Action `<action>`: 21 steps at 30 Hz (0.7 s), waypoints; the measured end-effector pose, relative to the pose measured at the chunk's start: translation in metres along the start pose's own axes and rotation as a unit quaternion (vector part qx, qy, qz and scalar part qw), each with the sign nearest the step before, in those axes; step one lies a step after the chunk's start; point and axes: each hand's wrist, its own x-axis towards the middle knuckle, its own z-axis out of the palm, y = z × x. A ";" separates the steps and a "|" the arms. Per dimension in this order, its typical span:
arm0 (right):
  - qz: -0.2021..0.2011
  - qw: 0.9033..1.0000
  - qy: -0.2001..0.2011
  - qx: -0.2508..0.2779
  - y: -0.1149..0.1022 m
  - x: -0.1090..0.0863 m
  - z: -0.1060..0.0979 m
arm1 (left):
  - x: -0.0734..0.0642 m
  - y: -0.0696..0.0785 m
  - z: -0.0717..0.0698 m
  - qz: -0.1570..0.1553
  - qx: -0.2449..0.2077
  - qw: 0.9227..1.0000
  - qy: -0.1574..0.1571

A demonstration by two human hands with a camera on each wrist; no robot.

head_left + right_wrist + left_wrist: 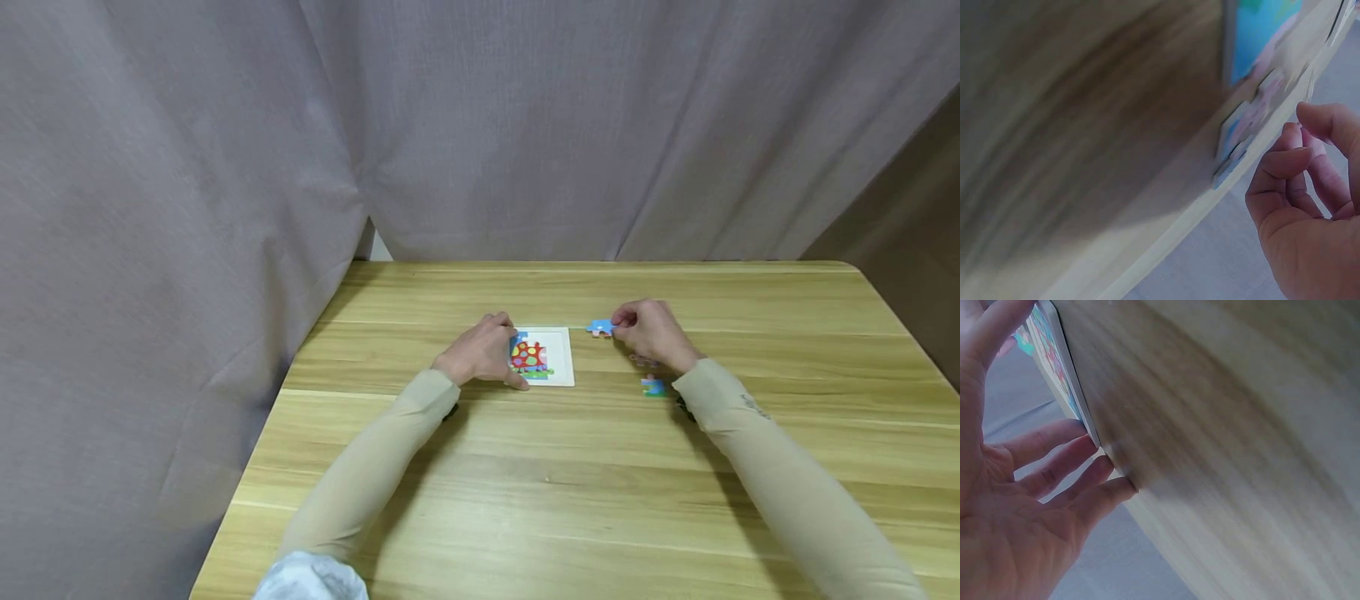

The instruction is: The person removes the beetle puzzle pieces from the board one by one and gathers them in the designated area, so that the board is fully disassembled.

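My left hand [483,350] spans the left side of a white puzzle tray [561,358], thumb at its near edge and fingers at its far edge. Inside the tray is a partly assembled picture with a red, spotted ladybird-like body [528,357]. In the left wrist view, thumb and fingertips touch the tray's rim [1075,387]. To the right of the tray, my right hand [651,329] pinches a blue puzzle piece [599,327] just above or on the table; the right wrist view barely shows that piece.
Loose puzzle pieces lie by my right wrist: a blue and green one [653,386] and a pinkish one [643,360], partly hidden. They also show in the right wrist view as a blue piece [1263,31] and a pink one [1249,119]. Grey curtains [495,133] hang behind the wooden table [510,483].
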 end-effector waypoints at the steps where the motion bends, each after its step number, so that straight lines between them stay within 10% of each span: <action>1: 0.002 1.000 -0.001 0.000 0.002 0.000 0.000 | 0.000 0.000 0.000 0.000 0.000 1.000 -0.001; 21: 0.044 0.998 -0.043 0.000 0.007 0.002 -0.004 | -0.003 -0.007 -0.002 -0.001 -0.009 1.000 -0.005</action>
